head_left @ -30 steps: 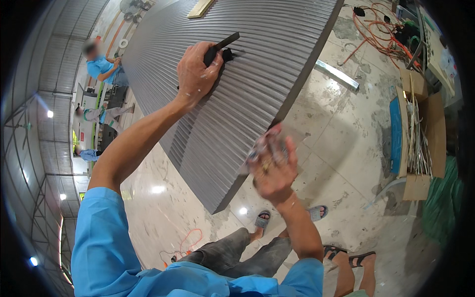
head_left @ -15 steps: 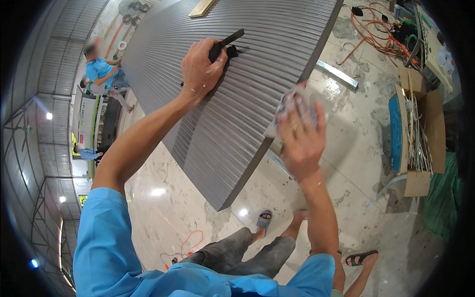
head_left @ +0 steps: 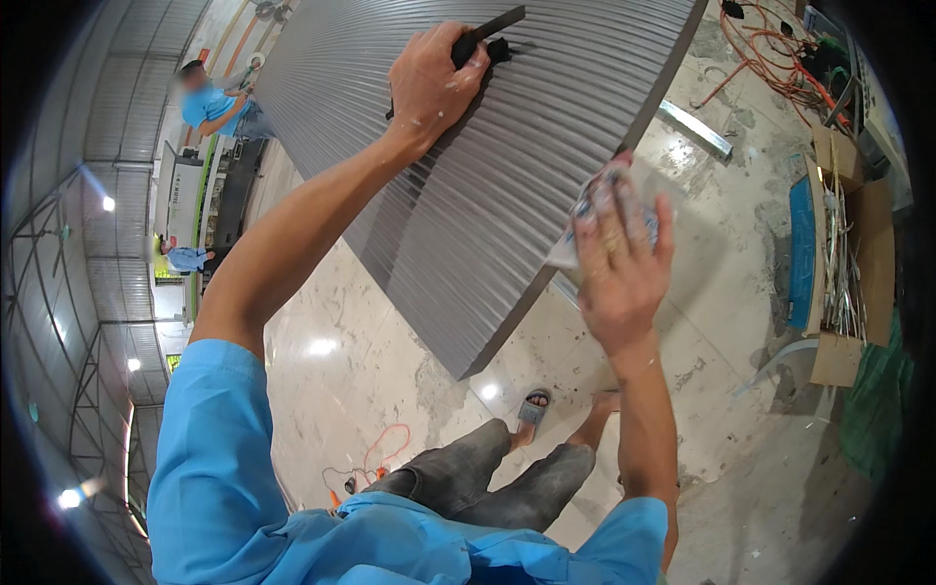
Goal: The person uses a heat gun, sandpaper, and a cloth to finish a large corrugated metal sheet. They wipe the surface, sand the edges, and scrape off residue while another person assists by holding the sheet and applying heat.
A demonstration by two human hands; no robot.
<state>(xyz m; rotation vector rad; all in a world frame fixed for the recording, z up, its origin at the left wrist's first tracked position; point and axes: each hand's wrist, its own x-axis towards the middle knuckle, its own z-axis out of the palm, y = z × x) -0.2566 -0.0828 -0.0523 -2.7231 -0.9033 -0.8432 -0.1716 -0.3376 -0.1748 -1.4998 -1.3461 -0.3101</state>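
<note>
A big dark grey panel (head_left: 468,214) with a ribbed face stretches away in front of me. My left hand (head_left: 436,83) is closed round a black bar-shaped piece (head_left: 499,26) over the ribbed face; its far end sticks out past my fingers, and I cannot tell whether it is fixed to the panel. Against the panel's right edge, my right hand (head_left: 622,263) presses a crumpled whitish cloth (head_left: 568,248) with bluish marks. The fingers lie along the cloth, thumb apart, slightly blurred. Part of the cloth is hidden under them.
A metal bar (head_left: 694,129) juts from beneath the panel on the right. Farther right stand a cardboard box (head_left: 871,244) of thin strips and coiled orange hoses (head_left: 756,49). A co-worker (head_left: 216,103) in blue stands at the panel's far left. An orange cord (head_left: 390,444) lies near my legs.
The panel and both hands have shifted up and slightly right in view. My left hand still grips the black piece, and my right hand keeps the cloth at the panel's edge.
</note>
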